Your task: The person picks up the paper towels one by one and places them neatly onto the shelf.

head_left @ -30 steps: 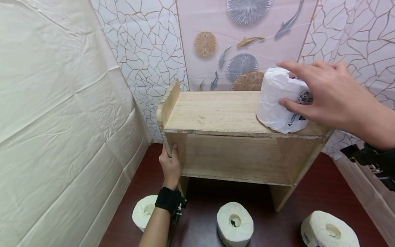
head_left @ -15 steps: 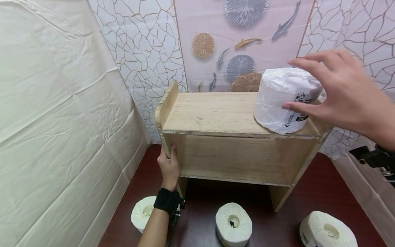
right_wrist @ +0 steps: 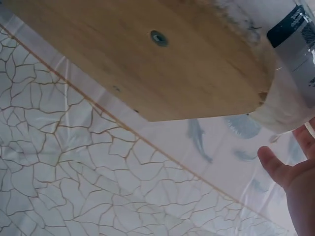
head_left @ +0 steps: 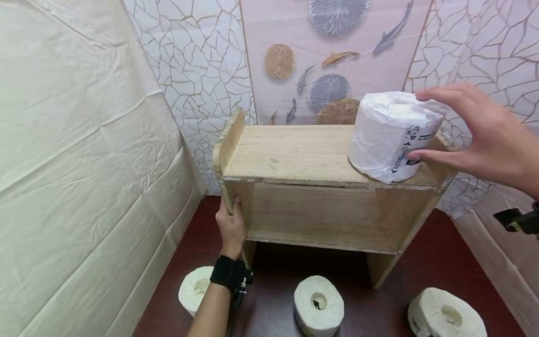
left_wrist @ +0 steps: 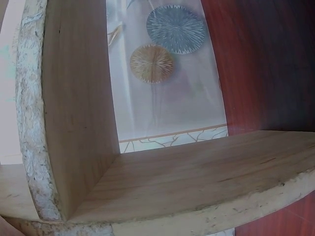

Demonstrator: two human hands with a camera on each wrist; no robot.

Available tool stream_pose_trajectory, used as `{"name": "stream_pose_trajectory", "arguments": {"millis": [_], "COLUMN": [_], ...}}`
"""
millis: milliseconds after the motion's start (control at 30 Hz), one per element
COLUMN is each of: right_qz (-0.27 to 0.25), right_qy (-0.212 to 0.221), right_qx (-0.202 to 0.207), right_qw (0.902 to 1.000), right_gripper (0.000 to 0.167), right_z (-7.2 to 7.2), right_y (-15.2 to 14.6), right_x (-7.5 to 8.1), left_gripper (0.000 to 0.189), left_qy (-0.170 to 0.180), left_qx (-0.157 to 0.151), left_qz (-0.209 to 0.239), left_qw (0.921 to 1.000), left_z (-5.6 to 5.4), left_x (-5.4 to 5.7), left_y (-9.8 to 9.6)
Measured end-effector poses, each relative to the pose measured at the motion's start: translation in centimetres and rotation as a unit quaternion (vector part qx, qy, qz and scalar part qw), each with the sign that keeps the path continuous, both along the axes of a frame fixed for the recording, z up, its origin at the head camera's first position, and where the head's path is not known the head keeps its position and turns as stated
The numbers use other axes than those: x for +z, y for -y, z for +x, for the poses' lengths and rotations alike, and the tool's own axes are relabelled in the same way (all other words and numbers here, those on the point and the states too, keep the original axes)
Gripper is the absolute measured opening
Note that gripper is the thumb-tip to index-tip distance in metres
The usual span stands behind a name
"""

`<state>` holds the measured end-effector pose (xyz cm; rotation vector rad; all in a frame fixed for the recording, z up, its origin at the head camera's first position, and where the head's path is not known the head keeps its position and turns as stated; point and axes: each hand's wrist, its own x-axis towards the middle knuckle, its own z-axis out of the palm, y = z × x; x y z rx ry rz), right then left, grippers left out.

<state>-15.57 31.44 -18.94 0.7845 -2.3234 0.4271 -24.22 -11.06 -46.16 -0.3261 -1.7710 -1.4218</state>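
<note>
A wooden shelf stands in the middle of the head view. My left hand grips the front edge of its left side panel, thumb inside. In the left wrist view that panel and a shelf board fill much of the picture. On the top board's right end, a toilet paper roll in white printed wrapping stands upright. My right hand is at the roll's right side with fingers spread apart. Its thumb overlaps the printed side and a fingertip is right at the top rim. In the right wrist view the thumb points toward the roll.
Three more wrapped rolls stand on the dark red table: a left roll partly behind my forearm, a middle roll and a right roll. A cream cloth wall rises at the left, a patterned backdrop behind.
My right hand has drawn back to the right from the roll, showing more of its top and print. My left hand keeps its hold on the shelf.
</note>
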Motion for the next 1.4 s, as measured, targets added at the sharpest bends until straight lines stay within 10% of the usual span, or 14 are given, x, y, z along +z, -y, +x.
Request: {"name": "stream_pose_trajectory", "arguments": {"millis": [433,1100,1400], "right_qz": [-0.007,-0.016,-0.020], "right_qy": [0.021,-0.005,0.000], "right_qx": [0.073,0.067,0.091], "right_qw": [0.9971,0.9976,0.9957], "right_gripper": [0.106,0.104,0.101], "right_z": [-1.1,-1.7,-2.1], "right_y": [-1.5,-0.8,-0.4], "right_x": [-0.8,-1.4,-0.7], "left_gripper": [0.039,0.038,0.037], "left_qy": [-0.008,-0.007,-0.005], "left_qx": [-0.007,-0.007,-0.002], "left_qz": [-0.007,0.005,0.005], "left_qw": [0.9999,0.9999,1.0000], "left_z": [0.0,-0.1,1.4], "left_x": [0.1,0.2,1.9], "left_y": [-0.1,-0.1,-0.6]}}
